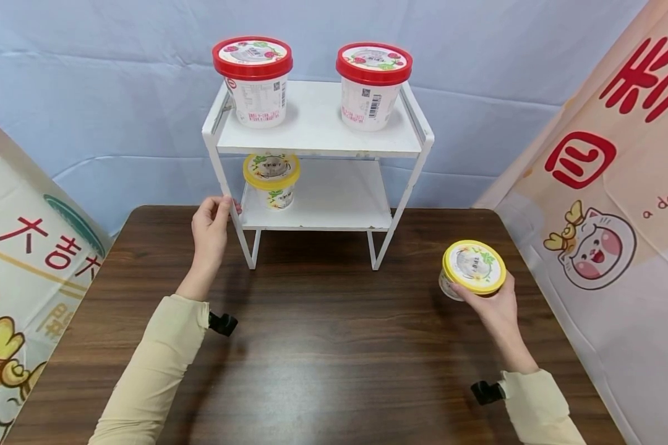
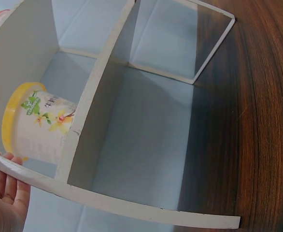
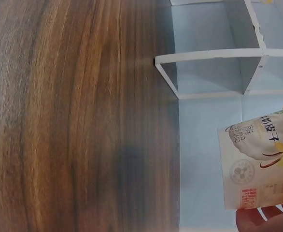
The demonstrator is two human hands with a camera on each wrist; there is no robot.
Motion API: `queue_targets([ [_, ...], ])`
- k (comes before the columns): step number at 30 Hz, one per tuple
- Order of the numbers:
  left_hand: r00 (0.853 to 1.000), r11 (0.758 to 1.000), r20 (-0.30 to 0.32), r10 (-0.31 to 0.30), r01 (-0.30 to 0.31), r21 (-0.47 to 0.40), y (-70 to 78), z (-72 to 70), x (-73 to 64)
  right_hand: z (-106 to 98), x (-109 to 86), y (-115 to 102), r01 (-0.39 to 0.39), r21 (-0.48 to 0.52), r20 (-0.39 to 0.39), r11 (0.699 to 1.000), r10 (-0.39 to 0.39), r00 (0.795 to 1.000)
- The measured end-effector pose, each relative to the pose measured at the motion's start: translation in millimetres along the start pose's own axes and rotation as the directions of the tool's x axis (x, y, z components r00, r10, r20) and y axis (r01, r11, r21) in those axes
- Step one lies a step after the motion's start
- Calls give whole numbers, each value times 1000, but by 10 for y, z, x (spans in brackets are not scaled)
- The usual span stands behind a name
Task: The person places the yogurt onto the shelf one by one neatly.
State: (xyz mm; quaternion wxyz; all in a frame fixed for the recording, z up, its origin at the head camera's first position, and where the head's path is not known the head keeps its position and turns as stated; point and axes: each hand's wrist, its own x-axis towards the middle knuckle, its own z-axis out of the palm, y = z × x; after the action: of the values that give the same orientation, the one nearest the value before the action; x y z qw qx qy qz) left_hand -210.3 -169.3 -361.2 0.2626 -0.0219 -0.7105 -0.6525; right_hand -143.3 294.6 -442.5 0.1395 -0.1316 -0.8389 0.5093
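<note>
A white two-tier rack (image 1: 312, 216) stands at the back of the table. My left hand (image 1: 211, 222) grips its front left leg, fingertips showing past the bar; in the left wrist view the fingers (image 2: 8, 186) lie at that leg. On the lower shelf, near this hand, sits a yellow-lidded paper tub (image 1: 273, 179) with printed flowers. Off to the right of the rack, my right hand (image 1: 498, 303) holds a second yellow-lidded tub (image 1: 473, 269), its lid tilted toward me. This tub (image 3: 262, 159) appears raised over the table in the right wrist view.
Two larger red-lidded tubs, one left (image 1: 256, 86) and one right (image 1: 373, 89), stand on the top shelf. The dark wooden table (image 1: 334, 346) extends in front of the rack. Pale blue cloth (image 1: 479, 74) hangs behind, and printed banners (image 1: 595, 204) flank both sides.
</note>
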Motion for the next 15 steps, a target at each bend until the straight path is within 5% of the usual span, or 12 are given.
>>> queue_targets([
  [8,1000,1000,-1,-8,8,7,-10,-1,1,42,-30,-9,37,35,22,999,-38,999],
  [15,1000,1000,3,0,0,11,-7,-1,-3,77,-117,-251,4,-22,54,1000,-3,999],
])
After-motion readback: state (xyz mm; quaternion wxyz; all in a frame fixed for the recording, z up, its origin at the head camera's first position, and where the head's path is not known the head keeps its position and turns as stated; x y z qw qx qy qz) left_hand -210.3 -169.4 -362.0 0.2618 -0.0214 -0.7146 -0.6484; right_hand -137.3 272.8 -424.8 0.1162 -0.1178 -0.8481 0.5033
